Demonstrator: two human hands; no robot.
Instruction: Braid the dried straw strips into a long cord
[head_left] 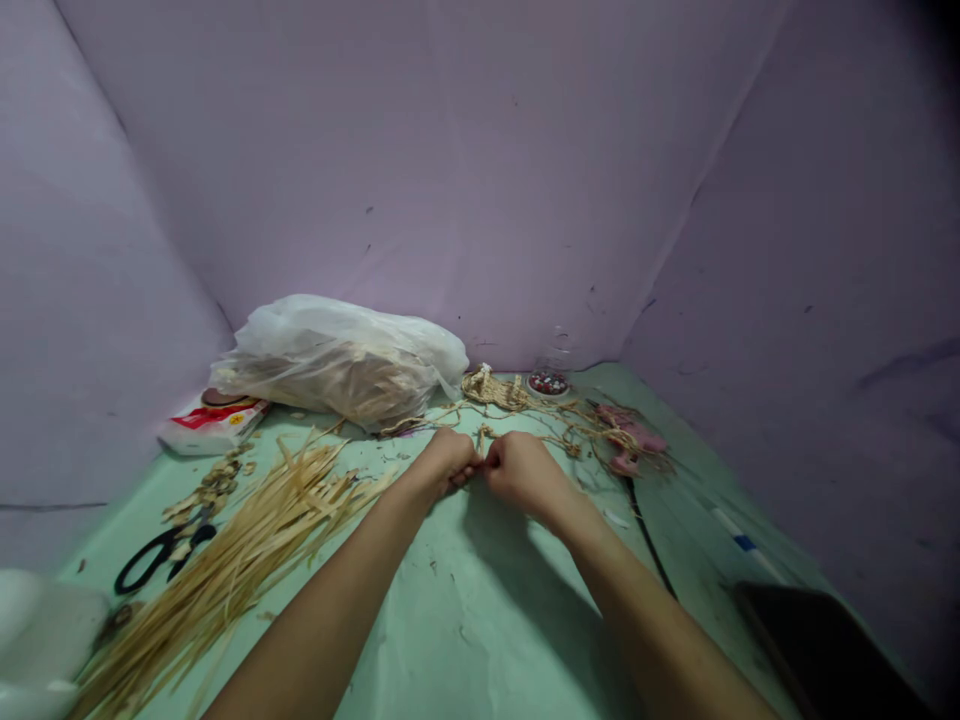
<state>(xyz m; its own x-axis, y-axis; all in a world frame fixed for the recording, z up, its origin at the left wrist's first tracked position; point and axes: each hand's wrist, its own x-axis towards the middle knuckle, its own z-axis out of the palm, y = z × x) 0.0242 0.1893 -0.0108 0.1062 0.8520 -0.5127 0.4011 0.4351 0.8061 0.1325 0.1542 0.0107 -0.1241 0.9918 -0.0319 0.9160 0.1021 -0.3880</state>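
Observation:
My left hand (453,460) and my right hand (514,465) meet above the middle of the green table, both closed with fingertips pinched close together. A short piece of tan fibre cord (482,438) shows just beyond and between the fingertips, and both hands seem to grip it. Most of what the fingers hold is hidden. Right of my right hand, loose knotted cords (574,447) trail over the table. Behind the hands lies a small woven straw piece (495,390).
Dry straw strips (247,540) lie at left, beside black-handled scissors (146,560). A stuffed white plastic bag (352,350) rests against the wall. At right are a pink glue gun (630,440) with a black cable, a bead container (548,382) and a dark flat object (825,650).

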